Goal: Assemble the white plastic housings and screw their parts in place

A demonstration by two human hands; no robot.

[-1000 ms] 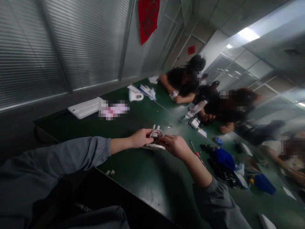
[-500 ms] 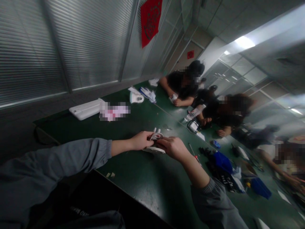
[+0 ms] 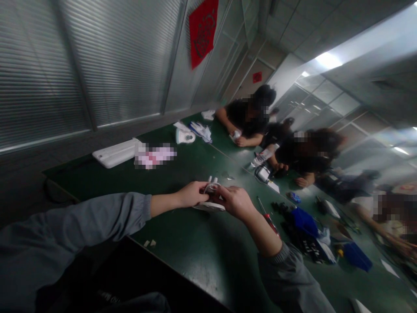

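Both my hands meet around a small white device (image 3: 211,206) with a flat rounded base, a pale cord looped on top and two short prongs sticking up at its far side. My left hand (image 3: 192,194) grips it from the left, thumb and fingers closed at its edge. From the right, my right hand (image 3: 237,201) has its fingers bent over the top and side of the device. My fingers hide most of its middle, so its exact kind cannot be made out. A red-handled screwdriver (image 3: 270,222) lies beside my right forearm.
On the green table (image 3: 182,243) are a long white case (image 3: 117,153), a white device (image 3: 185,136), gloves (image 3: 201,131), a white adapter with cord (image 3: 262,174) and blue bins (image 3: 304,221). Co-workers (image 3: 249,115) sit along the far side. Small scraps (image 3: 150,243) lie near the front edge.
My right fingers have shifted slightly over the top of the white device, and the cord loop looks a little different. The view has tilted a bit; more of the screwdriver shows.
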